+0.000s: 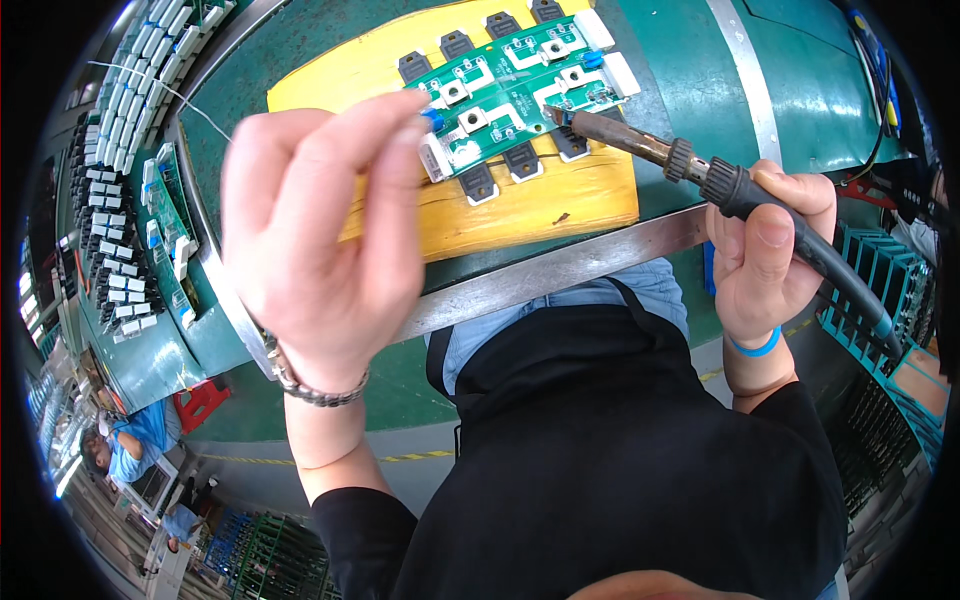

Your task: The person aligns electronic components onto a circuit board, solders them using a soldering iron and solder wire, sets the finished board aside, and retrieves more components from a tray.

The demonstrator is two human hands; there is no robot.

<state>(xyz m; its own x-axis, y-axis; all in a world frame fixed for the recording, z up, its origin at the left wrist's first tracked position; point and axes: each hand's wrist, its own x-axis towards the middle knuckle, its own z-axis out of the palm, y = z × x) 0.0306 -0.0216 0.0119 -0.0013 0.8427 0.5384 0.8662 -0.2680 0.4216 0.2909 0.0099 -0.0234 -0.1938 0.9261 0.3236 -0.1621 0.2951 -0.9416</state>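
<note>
My right hand [770, 250] is wrapped around the black handle of a soldering iron [735, 190]. The iron's tip touches or hovers just over the lower right part of a green circuit board [520, 95], which carries white blocks and small blue parts. My left hand [320, 220] is raised at the board's left end, slightly blurred, with thumb and forefinger pinched close to a blue part [432, 119]. A thin pale wire [165, 90], apparently solder wire, runs from the upper left to this hand; its end at the fingertips is hidden. Black tabbed parts [478, 183] stick out along the board's edges.
The board rests on a yellow block [590, 200] on a green bench with a metal front edge [560, 275]. Many white-blocked boards [130, 240] stand in rows at the left. A teal rack [880, 270] stands at the right. Other people [140, 450] sit farther off, lower left.
</note>
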